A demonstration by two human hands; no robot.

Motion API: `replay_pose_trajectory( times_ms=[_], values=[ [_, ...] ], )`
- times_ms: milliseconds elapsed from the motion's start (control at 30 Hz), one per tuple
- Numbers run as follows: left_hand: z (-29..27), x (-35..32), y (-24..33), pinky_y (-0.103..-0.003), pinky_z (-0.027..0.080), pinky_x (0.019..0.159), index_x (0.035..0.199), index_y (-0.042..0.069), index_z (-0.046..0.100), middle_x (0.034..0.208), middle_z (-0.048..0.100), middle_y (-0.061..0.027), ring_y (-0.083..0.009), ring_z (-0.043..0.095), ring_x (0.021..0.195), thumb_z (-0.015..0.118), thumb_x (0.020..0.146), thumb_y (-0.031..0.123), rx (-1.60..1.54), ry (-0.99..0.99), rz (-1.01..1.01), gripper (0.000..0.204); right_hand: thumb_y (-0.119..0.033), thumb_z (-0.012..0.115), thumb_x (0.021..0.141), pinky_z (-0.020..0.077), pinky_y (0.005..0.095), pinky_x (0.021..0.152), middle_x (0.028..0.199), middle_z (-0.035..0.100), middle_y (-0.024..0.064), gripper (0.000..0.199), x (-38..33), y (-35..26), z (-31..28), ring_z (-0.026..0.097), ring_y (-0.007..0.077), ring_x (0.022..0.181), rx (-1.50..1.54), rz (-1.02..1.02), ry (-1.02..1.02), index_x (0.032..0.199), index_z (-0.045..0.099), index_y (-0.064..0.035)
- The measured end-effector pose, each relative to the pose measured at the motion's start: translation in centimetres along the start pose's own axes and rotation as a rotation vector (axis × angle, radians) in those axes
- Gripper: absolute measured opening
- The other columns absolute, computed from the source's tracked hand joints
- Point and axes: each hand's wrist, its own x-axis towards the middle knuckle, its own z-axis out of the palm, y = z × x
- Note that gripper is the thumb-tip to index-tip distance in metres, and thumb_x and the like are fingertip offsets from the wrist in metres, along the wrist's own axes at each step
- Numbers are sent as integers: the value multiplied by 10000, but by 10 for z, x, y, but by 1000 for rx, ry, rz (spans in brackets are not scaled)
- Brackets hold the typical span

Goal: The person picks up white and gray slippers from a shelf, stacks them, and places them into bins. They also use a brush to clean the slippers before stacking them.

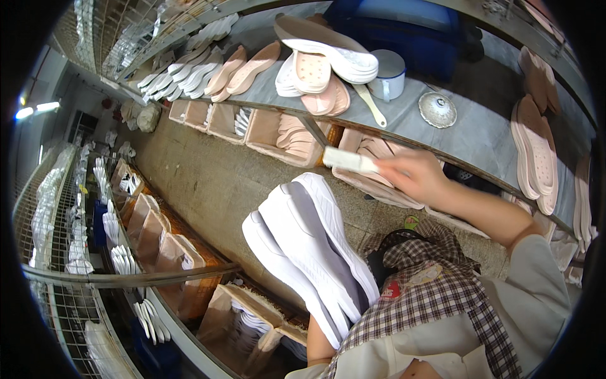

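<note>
A few thick white shoe soles point(303, 246) are held upright, side by side, against my checked apron. My left forearm point(320, 344) comes up behind them and bears them; the fingers of that hand are hidden by the soles. My right hand point(413, 179) is closed round the handle of a white brush point(348, 160), slightly blurred, held above and to the right of the soles. The brush does not touch them. On the bench beyond, another light-handled brush point(371, 107) lies beside a white enamel mug point(387, 76).
A grey bench point(480, 107) crosses the far side, carrying stacked white and pink soles point(328, 57), a round lid point(437, 110) and more soles at right point(535, 148). Lined baskets point(278, 136) of soles stand beneath. A wire rack point(60, 208) and further baskets point(183, 265) line the left.
</note>
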Motion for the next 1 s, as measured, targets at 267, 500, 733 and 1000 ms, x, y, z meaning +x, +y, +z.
replay_pose_trajectory(
  times_ms=[267, 500, 733, 1000],
  values=[
    [-5, -1, -5, -354, 314, 1087, 1454, 63, 225, 1466, 314, -111, -245, 348, 1320, 331, 1000, 347, -81, -63, -85, 546, -227, 643, 832, 331, 282, 355, 593, 483, 3, 175, -22, -57, 4, 453, 125, 440, -47, -431, -247, 976, 706, -149],
    [-28, 0, -16, -363, 299, 1099, 1461, 74, 217, 1478, 304, -97, -249, 327, 1336, 301, 999, 374, -266, -335, -380, 557, -172, 611, 889, 481, 254, 623, 870, 692, 71, 229, 28, 20, -1, 640, 168, 749, 194, 179, 70, 1099, 643, -87],
    [-59, 13, -29, -411, 352, 1047, 1419, 26, 287, 1396, 395, -153, -283, 425, 1249, 493, 948, 336, -488, -512, -340, 600, -171, 590, 897, 401, 209, 478, 731, 606, 22, 173, -31, 68, -62, 498, 73, 544, 818, 1019, 128, 1031, 565, -66],
    [-50, 12, -26, -355, 468, 928, 1384, 40, 363, 1264, 487, -184, -241, 550, 1060, 521, 940, 286, -1069, -528, -194, 532, -172, 406, 909, 341, 196, 385, 766, 599, 42, 216, -14, 120, -62, 369, 69, 456, 909, 1135, 308, 1048, 527, -60]
  ],
)
